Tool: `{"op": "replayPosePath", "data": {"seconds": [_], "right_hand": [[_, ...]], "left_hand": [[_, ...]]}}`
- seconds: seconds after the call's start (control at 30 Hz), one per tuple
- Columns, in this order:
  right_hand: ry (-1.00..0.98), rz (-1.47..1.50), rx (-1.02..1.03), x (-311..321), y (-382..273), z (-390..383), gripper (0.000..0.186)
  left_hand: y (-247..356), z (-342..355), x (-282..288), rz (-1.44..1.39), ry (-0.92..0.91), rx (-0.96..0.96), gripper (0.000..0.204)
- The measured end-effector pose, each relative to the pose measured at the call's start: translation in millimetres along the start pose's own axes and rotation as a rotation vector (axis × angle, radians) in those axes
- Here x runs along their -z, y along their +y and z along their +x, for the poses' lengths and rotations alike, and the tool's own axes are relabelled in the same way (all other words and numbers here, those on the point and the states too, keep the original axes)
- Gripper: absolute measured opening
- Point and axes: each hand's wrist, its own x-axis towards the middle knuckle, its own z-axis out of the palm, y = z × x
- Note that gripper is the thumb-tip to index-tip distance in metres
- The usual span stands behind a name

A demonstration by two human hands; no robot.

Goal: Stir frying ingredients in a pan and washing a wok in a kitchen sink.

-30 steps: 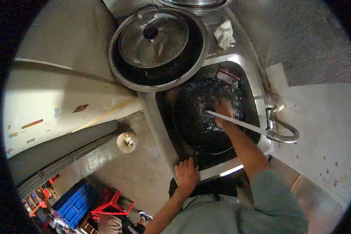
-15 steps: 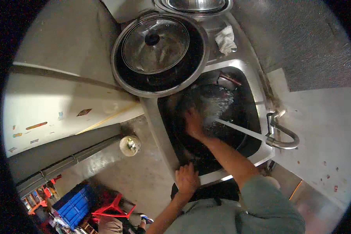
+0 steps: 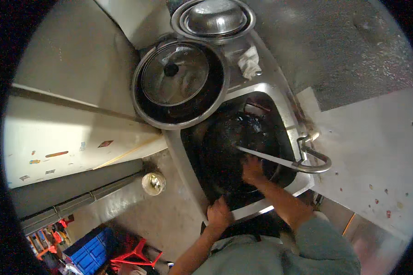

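My right hand (image 3: 253,168), fingers apart, is inside a dark round pan (image 3: 222,130) in the steel sink (image 3: 284,114), just below a stream of water (image 3: 261,153) from the curved tap (image 3: 321,167). My left hand (image 3: 220,213) is curled at the sink's near left edge, by the pan; what its fingers grip is hidden. A reddish-brown item (image 3: 257,106) lies at the sink's far corner, too dim to name.
A large basin (image 3: 147,114) with a glass lid (image 3: 183,87) rests at the back left, stacked steel bowls (image 3: 215,18) and a white cloth (image 3: 248,62) beyond. Below left are a bucket (image 3: 153,183), blue crate (image 3: 89,250) and red plastic stool (image 3: 135,254).
My right hand moved left in the pan, then back right and nearer me. The view has shifted, showing more of the stacked bowls. My left hand stays at the near edge.
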Motion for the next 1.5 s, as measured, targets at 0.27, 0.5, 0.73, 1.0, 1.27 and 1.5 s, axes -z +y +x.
{"op": "replayPosePath", "data": {"seconds": [0.27,0.5,0.73,1.0,1.27,1.5], "right_hand": [[-0.454,0.741,0.304,49,-83,16,0.039],[-0.357,1.163,0.281,110,-47,-29,0.034],[-0.150,1.362,0.058,158,-10,-79,0.033],[-0.339,1.462,-0.163,171,17,-111,0.033],[-0.186,1.556,0.079,110,7,-113,0.032],[-0.231,1.473,-0.102,88,-1,-108,0.034]], "left_hand": [[-28,8,-7,-0.290,-0.056,0.074,0.049],[-3,0,42,-1.738,-0.745,0.457,0.020],[22,-13,37,-1.580,-0.581,0.407,0.022],[41,-53,71,-0.988,-0.268,0.458,0.019],[43,-96,131,-0.483,-0.006,0.465,0.028],[88,-109,174,-0.237,0.001,0.450,0.035]]}}
